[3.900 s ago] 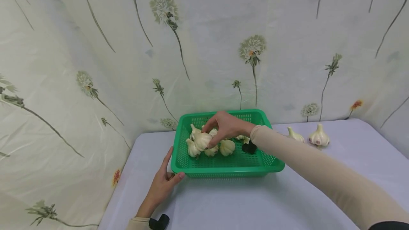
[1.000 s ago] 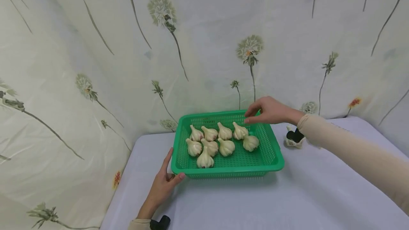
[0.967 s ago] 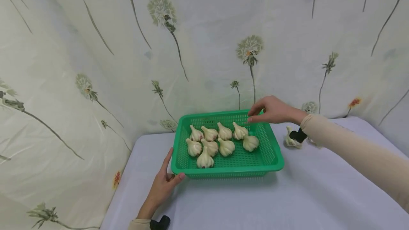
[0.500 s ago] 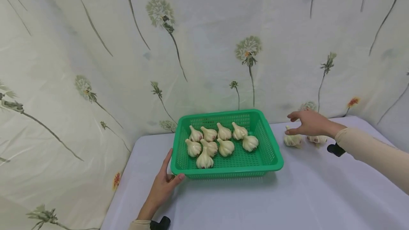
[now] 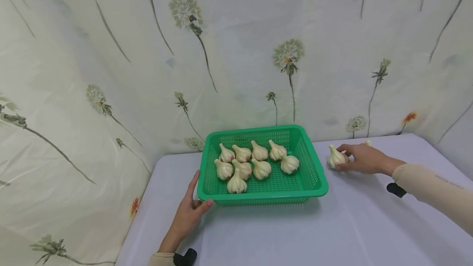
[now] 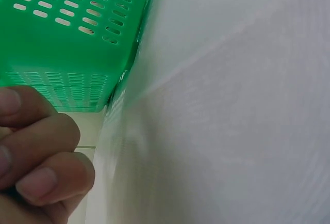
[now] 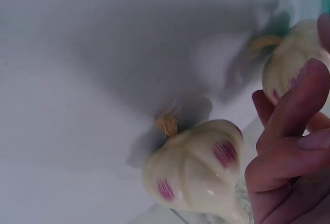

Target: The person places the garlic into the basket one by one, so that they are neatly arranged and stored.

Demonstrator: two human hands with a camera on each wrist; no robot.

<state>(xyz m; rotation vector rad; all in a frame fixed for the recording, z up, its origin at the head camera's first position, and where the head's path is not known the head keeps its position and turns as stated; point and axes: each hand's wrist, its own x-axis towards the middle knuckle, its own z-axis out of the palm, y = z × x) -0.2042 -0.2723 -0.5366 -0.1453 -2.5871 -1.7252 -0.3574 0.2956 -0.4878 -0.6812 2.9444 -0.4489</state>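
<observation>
My right hand (image 5: 367, 159) is at the right of the table, thumb and fingers pinching a garlic bulb (image 5: 337, 157) at its sides. In the right wrist view the pinched bulb shows partly behind the fingers, beside its shadow on the cloth. A second garlic bulb (image 7: 193, 170) with purple marks lies close by; in the head view the right hand hides all but its tip. My left hand (image 5: 185, 215) touches the front left corner of a green plastic basket (image 5: 264, 196), index finger and thumb extended along it, the other fingers folded in.
Several garlic bulbs (image 5: 261, 169) sit inside the basket, mostly toward its left and back. The table (image 5: 288, 233) has a pale cloth. A flower-patterned curtain (image 5: 236, 60) rises behind the table and along its left side.
A bulb carried by my right hand now stands in the basket's front left. That hand then moved off to the right, came down and took hold of another bulb. My left hand stayed put.
</observation>
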